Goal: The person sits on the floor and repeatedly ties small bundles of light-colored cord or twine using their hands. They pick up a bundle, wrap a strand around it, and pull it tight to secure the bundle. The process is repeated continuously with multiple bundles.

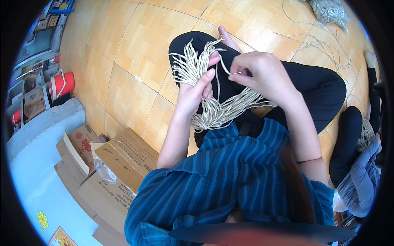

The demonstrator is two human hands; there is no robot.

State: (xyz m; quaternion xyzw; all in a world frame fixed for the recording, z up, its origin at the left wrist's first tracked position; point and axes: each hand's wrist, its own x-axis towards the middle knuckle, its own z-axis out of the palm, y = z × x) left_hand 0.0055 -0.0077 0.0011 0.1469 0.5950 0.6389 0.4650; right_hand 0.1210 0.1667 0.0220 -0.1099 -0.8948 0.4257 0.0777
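Observation:
I sit on a wooden floor with my legs in black trousers crossed. A thick bundle of pale beige cords [213,108] lies over my lap and fans out at its far end. My left hand [197,88] grips the bundle near its upper part, thumb and fingers closed round the strands. My right hand [258,74] is just to the right of it, pinching a single cord [223,65] pulled out from the bundle.
Open cardboard boxes [111,164] stand at my left, with a red cylinder [61,84] by shelves beyond. Loose cord trails [316,41] and a heap of cord [328,10] lie far right. Another seated person [361,164] is at my right.

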